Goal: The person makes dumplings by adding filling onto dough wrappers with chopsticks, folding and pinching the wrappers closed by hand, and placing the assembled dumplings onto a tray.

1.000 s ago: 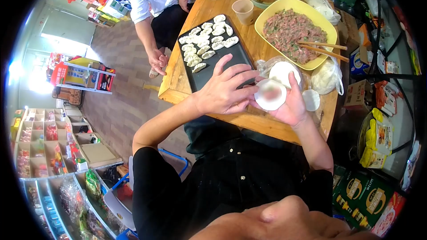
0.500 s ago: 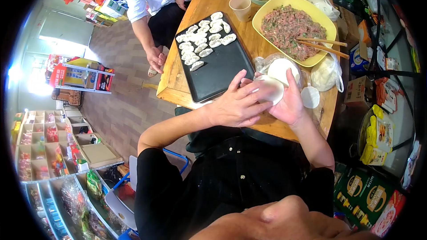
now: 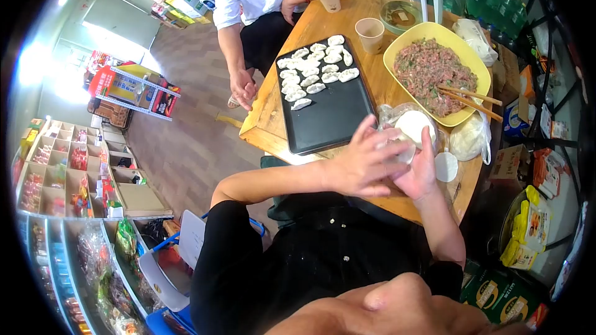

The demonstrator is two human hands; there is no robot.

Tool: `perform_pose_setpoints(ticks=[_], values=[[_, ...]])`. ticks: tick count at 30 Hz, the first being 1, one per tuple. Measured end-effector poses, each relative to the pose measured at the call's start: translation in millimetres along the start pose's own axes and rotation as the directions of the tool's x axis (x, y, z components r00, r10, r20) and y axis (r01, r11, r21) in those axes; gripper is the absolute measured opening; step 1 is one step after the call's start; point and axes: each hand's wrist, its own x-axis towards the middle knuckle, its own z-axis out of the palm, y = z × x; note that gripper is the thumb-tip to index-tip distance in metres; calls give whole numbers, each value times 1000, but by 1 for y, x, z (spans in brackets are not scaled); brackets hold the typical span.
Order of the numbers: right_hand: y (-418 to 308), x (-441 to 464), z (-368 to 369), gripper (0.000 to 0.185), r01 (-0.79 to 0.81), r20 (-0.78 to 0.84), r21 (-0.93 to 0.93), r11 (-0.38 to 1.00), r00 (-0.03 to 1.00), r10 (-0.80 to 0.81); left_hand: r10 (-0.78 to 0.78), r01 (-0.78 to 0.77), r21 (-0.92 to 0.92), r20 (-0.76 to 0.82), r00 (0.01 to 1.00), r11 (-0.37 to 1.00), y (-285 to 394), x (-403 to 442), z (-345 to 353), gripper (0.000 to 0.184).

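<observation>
Holding a thin round wrapper [image 3: 406, 151] on an upturned palm, the right hand [image 3: 423, 172] sits just inside the near edge of the wooden table [image 3: 266, 127]. Fingers carry the wrapper, thumb side stands up, forearm rises from the near right. Left hand [image 3: 367, 162] comes in from the left over the same edge, forearm roughly level, fingers spread wide and partly covering the wrapper; can't tell if they touch it.

Tight just beyond the right hand: white round [image 3: 416, 126] in clear plastic, loose wrapper [image 3: 446, 167] beside it, tied plastic bag [image 3: 467, 139] next. More room on the left hand's side: dark tray [image 3: 326, 125] shows its surface across the near half, near rim close to the table edge. Dumplings [image 3: 311, 73] sit bunched in the far half.

Farther: yellow bowl [image 3: 392, 56] of meat filling [image 3: 434, 75], chopsticks [image 3: 475, 97] poking over its right rim. Paper cup [image 3: 370, 37] between tray and bowl, glass jug [image 3: 397, 1] behind. Second cup [image 3: 328, 0] near the far left edge; co-worker's hand [image 3: 243, 90] hangs outside that side.
</observation>
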Motion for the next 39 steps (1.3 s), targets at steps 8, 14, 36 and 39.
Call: perform_pose_setpoints(ticks=[8, 14, 36, 39], values=[[8, 2, 1, 81, -67, -61, 172, 983, 995, 79, -326, 419, 224, -355, 876, 880, -168, 72, -23, 34], [8, 3, 4, 72, -84, -92, 197, 977, 990, 103, -500, 471, 507, -87, 861, 722, -246, 89, 9, 51], [-2, 3, 1, 81, 31, -23, 179, 983, 999, -27, -176, 245, 194, -319, 931, 950, -136, 71, -35, 38], [0, 4, -3, 78, 55, -28, 129, 990, 998, -51, -194, 211, 104, -153, 969, 972, -59, 44, -39, 39]])
